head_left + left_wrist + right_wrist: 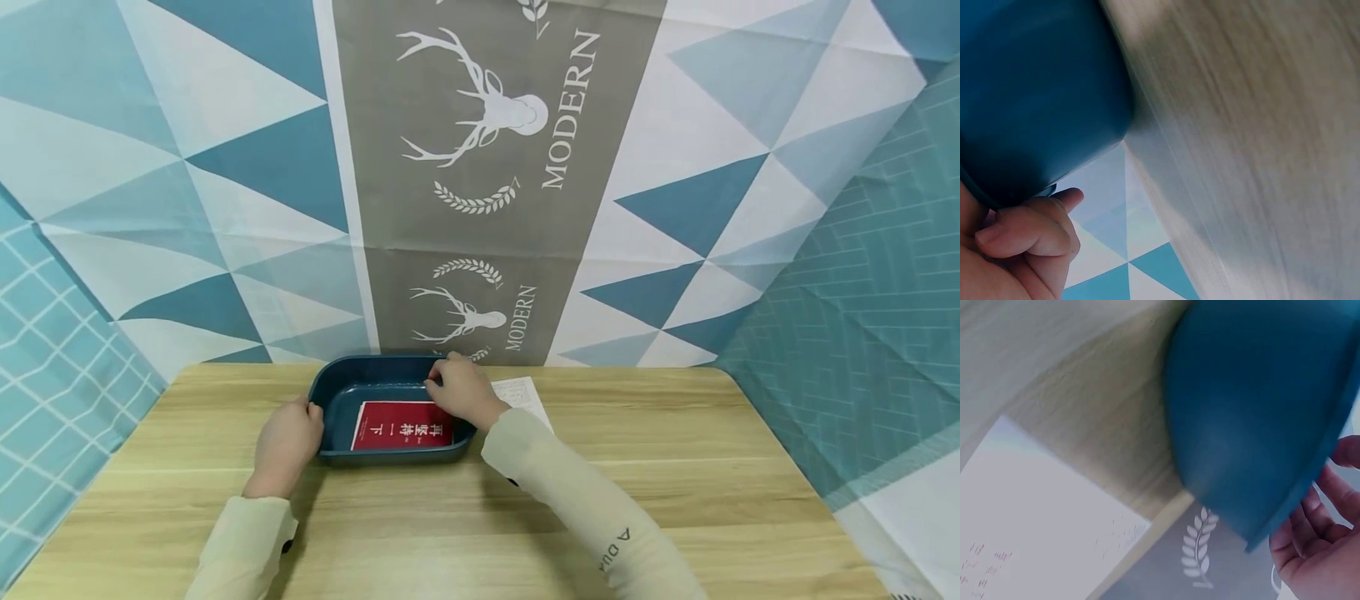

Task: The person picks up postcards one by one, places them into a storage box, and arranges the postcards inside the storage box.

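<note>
A dark blue rectangular tray with rounded corners stands at the back of the wooden table. Inside it lies a red booklet or card with white characters. My left hand grips the tray's left rim; the left wrist view shows that hand with bent fingers at the edge of the tray. At the tray's back right rim, my right hand holds on with its fingers. In the right wrist view the curled fingers of this hand meet the rim of the tray.
A white printed sheet lies on the table just right of the tray, partly hidden by the right hand and sleeve. Behind the table's back edge rises a patterned cloth with deer heads and blue triangles.
</note>
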{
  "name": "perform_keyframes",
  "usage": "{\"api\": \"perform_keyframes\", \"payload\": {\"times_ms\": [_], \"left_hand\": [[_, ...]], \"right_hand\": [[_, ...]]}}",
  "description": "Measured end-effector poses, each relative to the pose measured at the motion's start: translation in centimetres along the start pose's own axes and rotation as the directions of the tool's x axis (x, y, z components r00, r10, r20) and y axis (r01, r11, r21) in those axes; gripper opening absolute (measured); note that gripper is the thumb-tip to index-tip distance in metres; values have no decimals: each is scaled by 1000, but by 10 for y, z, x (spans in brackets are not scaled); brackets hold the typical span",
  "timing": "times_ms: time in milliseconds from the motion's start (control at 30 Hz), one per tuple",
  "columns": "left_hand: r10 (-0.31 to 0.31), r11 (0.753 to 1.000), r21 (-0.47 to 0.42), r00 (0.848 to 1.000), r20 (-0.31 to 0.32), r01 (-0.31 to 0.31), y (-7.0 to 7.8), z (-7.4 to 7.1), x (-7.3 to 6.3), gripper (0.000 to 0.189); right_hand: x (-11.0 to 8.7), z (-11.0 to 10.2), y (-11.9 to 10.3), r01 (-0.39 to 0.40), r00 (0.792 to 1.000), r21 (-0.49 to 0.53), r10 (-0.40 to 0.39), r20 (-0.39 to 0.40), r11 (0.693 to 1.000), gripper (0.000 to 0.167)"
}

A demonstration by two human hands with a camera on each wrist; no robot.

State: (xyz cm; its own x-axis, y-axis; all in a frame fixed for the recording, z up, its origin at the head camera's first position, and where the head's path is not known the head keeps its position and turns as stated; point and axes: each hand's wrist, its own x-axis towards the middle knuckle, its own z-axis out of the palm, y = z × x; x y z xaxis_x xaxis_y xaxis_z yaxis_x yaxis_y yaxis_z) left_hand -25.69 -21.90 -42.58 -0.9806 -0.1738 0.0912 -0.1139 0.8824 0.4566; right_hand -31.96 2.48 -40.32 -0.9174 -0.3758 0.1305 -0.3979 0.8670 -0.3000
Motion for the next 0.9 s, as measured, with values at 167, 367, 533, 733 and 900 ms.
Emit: {"api": "perform_keyframes", "payload": {"times_ms": [167,367,533,733,900], "left_hand": [[2,1000,-6,1000,1,-2,-1,0,0,32],[6,1000,5,1000,9,-6,-3,0,0,33],[15,1000,16,1000,4,-15,-5,0,-1,33],[14,1000,12,1000,7,-14,-3,0,-1,34],[11,1000,14,1000,13,-11,-1,0,-1,34]], "right_hand": [[-3,-11,10,-12,1000,40,14,-28,999,25],[-7,-22,23,-47,997,44,50,-62,998,25],[-13,-26,35,-64,995,81,70,-73,995,24],[-18,-25,54,-94,990,79,102,-96,992,24],[-25,-24,70,-140,984,79,147,-98,987,24]]}}
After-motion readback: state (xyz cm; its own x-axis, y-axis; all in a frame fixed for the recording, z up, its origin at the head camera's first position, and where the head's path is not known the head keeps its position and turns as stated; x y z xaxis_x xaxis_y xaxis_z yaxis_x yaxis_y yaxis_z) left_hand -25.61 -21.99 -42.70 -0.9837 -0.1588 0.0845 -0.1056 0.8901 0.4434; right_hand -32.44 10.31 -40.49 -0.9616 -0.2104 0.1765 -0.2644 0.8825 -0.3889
